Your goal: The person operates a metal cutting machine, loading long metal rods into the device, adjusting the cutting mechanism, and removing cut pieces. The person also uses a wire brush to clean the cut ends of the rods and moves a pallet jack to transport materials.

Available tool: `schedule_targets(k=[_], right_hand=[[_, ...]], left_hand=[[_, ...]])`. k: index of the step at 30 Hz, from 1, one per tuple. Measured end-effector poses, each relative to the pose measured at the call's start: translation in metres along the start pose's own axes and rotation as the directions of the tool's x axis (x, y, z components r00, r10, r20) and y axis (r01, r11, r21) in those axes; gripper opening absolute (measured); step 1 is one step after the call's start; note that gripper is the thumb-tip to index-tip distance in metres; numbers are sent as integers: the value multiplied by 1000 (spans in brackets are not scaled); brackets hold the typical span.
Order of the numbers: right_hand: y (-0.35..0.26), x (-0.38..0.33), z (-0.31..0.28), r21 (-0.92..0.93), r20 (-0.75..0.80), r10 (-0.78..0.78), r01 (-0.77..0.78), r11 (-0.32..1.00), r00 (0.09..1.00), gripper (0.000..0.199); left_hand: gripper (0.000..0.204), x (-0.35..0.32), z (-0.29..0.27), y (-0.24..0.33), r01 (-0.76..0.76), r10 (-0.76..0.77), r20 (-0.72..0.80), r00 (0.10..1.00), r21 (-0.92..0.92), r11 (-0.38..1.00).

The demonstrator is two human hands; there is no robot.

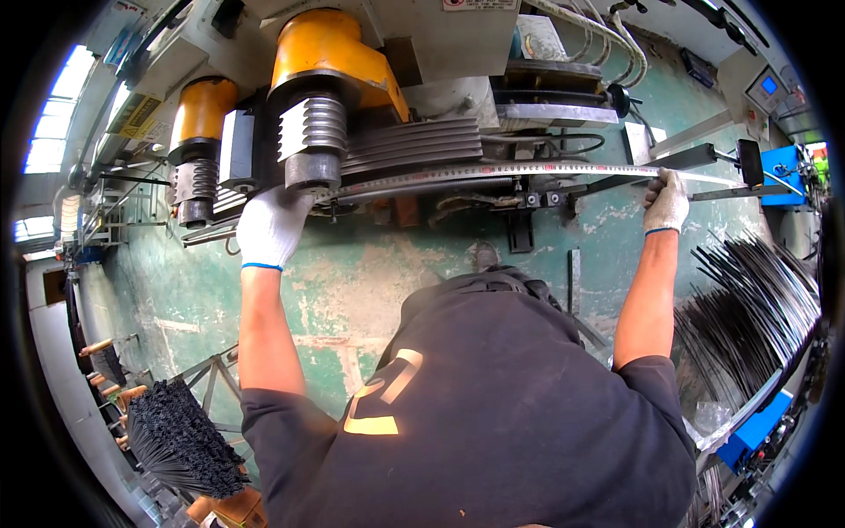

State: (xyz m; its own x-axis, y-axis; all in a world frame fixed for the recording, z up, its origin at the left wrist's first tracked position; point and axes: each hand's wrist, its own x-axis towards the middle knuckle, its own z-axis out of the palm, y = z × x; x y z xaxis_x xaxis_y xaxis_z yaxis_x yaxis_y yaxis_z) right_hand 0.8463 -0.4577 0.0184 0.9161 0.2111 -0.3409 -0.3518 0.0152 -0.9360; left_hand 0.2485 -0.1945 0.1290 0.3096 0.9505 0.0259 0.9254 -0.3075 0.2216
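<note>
One white-gloved right grip pinches a long, thin, white measuring tape that stretches left from it. The white-gloved left grip is just beside a shiny, ridged steel roller; I cannot tell if it is closed.

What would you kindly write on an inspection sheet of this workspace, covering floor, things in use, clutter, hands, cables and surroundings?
Surface: green floor, paint worn in pale patches.
Things in use: measuring tape, stretched along the machine front.
Clutter: bundle of thin dark rods at right; stack of dark strips at lower left.
Hands: both in white gloves; right hand grips the tape; left hand is at the ridged roller, its hold hidden.
Cables: pale hoses at the top; black cable looped below them.
Surroundings: orange housing above the roller; control box with lit blue screen at far right.
</note>
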Motion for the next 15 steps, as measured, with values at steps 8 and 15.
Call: schedule_targets(k=[8,15], right_hand=[[-3,-3,-7,97,6,17,-18,995,1000,12],[-10,-130,33,231,193,-46,0,973,980,23]], left_hand=[[37,3,4,-5,-55,54,-27,998,-56,997],[29,-59,2,33,23,-3,42,999,-488,873]])
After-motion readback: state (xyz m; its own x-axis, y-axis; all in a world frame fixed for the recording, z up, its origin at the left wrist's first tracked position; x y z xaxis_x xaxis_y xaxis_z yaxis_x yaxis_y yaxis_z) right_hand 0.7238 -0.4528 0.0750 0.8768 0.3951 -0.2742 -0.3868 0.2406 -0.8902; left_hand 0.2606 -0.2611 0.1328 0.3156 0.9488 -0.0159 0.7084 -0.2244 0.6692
